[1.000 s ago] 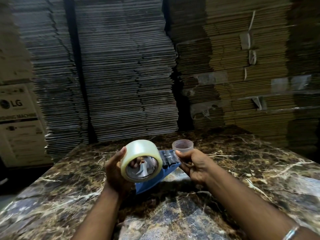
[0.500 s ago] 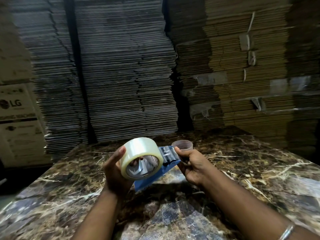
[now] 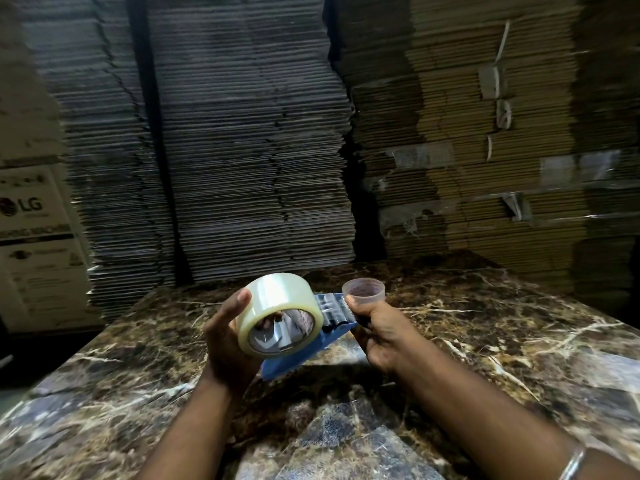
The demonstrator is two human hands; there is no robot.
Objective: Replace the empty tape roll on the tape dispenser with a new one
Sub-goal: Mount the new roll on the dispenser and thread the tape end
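1. I see my left hand (image 3: 227,336) curled round the new tape roll (image 3: 277,308); the thumb lies over the roll's outer face near the top, and a fingertip shows through the core from behind; the hand is closed upon it, holding it above the table.
2. The new tape roll is clear and full, its open core turned toward me; it sits against the blue tape dispenser (image 3: 304,351), over the dispenser's near end; whether it is fully seated on the hub I cannot tell, since the roll hides that part.
3. My right hand (image 3: 381,332) grips the far end of the tape dispenser, fingers wrapped beneath it and thumb on top; the dark roller and toothed edge of the dispenser lie just left of that thumb.
4. A small clear ring, the empty tape roll (image 3: 363,289), stands just behind my right thumb, touching or nearly touching the hand; whether the hand also holds it or it rests on the marble I cannot tell.
5. Both hands are held over a dark marble table (image 3: 485,341) veined in white and brown; a metal bangle (image 3: 573,462) shows on my right wrist.
6. Behind the table rise stacks of flattened cardboard (image 3: 249,150); at the far left stands a printed carton (image 3: 34,244).
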